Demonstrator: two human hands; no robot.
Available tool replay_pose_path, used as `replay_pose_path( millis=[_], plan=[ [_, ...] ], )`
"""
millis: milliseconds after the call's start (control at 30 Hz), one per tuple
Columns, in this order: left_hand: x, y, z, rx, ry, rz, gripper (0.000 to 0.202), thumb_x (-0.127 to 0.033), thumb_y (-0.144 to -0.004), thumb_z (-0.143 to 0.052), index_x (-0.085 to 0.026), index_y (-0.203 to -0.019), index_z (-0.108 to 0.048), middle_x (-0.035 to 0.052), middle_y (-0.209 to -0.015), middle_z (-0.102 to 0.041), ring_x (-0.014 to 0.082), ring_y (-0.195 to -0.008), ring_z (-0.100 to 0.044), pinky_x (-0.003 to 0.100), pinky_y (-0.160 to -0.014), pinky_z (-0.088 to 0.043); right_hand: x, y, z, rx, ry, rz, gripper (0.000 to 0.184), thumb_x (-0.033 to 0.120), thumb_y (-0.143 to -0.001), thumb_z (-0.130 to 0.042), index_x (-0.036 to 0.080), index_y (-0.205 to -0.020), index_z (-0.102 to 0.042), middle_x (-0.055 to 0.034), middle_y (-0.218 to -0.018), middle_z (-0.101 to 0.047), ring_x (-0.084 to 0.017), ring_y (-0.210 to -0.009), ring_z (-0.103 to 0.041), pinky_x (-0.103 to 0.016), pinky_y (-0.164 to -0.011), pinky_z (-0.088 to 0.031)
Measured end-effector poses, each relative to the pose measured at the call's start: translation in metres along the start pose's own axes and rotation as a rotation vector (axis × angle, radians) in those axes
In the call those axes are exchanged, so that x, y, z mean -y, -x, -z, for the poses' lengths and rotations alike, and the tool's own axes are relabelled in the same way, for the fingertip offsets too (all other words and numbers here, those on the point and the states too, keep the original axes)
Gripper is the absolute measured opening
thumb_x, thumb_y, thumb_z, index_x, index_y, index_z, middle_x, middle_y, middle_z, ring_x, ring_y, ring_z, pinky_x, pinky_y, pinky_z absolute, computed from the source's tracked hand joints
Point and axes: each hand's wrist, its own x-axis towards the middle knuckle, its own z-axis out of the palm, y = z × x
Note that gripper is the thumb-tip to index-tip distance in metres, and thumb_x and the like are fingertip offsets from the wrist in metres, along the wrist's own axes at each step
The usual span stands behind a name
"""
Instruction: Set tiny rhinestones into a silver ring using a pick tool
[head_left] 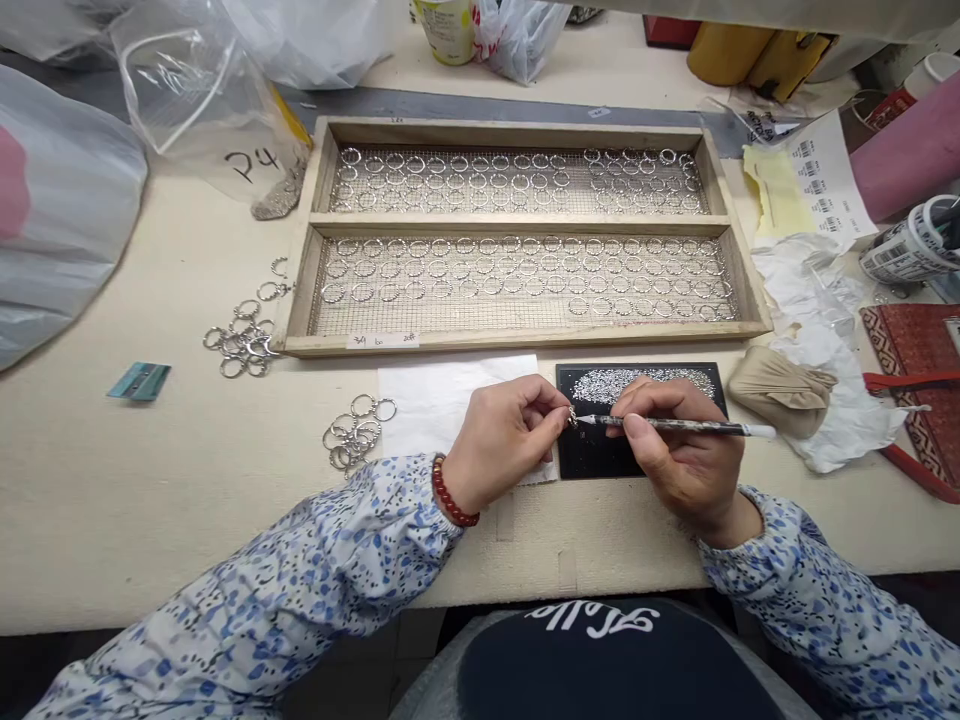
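Between the thumb and fingers of my left hand (514,430) a small silver ring (573,415) is pinched, its far edge sticking out. My right hand (679,450) is closed round a slim pen-like picking tool (697,427), whose pale tip meets the ring or lies right against it. Under both hands is a black tray (600,462) with a spread of tiny sparkling stones (637,383) along its far side. A white paper sheet (420,400) lies beneath my left hand. Left of it rests a loose pile of silver rings (352,435).
Behind my hands stands a wooden frame (517,222) with mesh and rows of rings. Another ring pile (244,340) touches its left end. A clear bag (202,120) marked P4, a teal card (140,382), a beige cloth bundle (780,388) and crumpled tissue (840,420) lie around.
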Motion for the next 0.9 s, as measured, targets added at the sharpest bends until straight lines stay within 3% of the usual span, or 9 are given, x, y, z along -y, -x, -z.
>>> replay_pose_path(
  millis=[900],
  plan=[
    [-0.0021,-0.0005,0.0010,-0.011,-0.036,-0.018,0.006,-0.016,-0.082,-0.062,-0.014,-0.079,-0.067,0.0003,-0.061,-0.065,0.0096,-0.048,-0.059,0.017,-0.042,-0.046,0.0012,-0.0029,0.0005,-0.005,0.023,0.016,0.013,0.008,-0.083,-0.058,0.020,-0.086,-0.061,-0.0007,-0.075,-0.061,-0.016,-0.070,-0.059,-0.035,-0.065,-0.048]
  ],
)
